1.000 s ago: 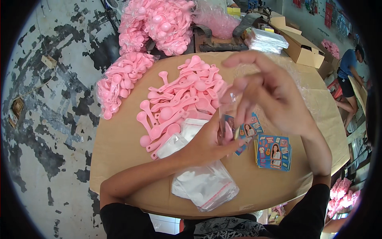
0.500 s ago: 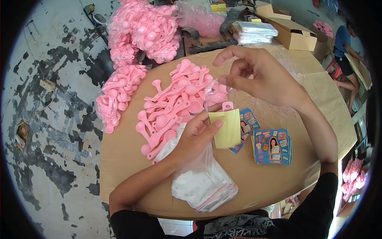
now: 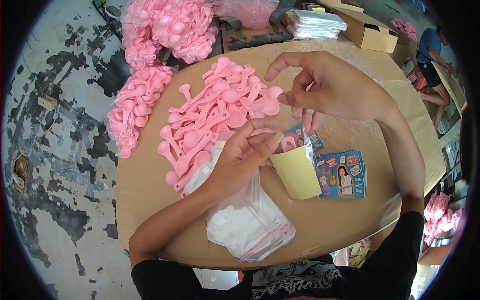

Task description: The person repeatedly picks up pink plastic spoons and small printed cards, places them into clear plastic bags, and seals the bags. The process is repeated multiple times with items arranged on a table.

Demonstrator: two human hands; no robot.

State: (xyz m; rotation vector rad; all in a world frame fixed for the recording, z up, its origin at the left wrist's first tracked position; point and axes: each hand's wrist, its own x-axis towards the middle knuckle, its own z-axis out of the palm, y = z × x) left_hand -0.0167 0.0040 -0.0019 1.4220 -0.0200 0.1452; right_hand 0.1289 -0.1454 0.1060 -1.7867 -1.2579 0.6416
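Note:
My left hand (image 3: 247, 152) is closed on a small clear plastic bag with a pale yellow card (image 3: 297, 172) in it, thumb along the top edge. A pink measuring spoon's handle (image 3: 288, 143) shows above the card; the rest is hidden. My right hand (image 3: 330, 87) is over the bag's top, index finger raised and the other fingers curled; its lower fingertips meet the shiny bag edge (image 3: 308, 142). Loose pink measuring spoons (image 3: 217, 107) are heaped beyond my left hand. Below that hand lies a clear pack of white contents (image 3: 250, 225). Blue printed cards (image 3: 342, 175) are stacked at right.
Bulging bags of pink spoons (image 3: 172, 27) stand at the far left table edge. A stack of clear plastic bags (image 3: 317, 24) and an open cardboard box (image 3: 367, 30) are at the back. Brown paper covers the table (image 3: 350, 225). Another person (image 3: 432, 55) sits far right.
The yellow card and its bag have moved right and nearer, and tilted. My right hand's lower fingers have come down to the bag edge. The whole view has shifted slightly.

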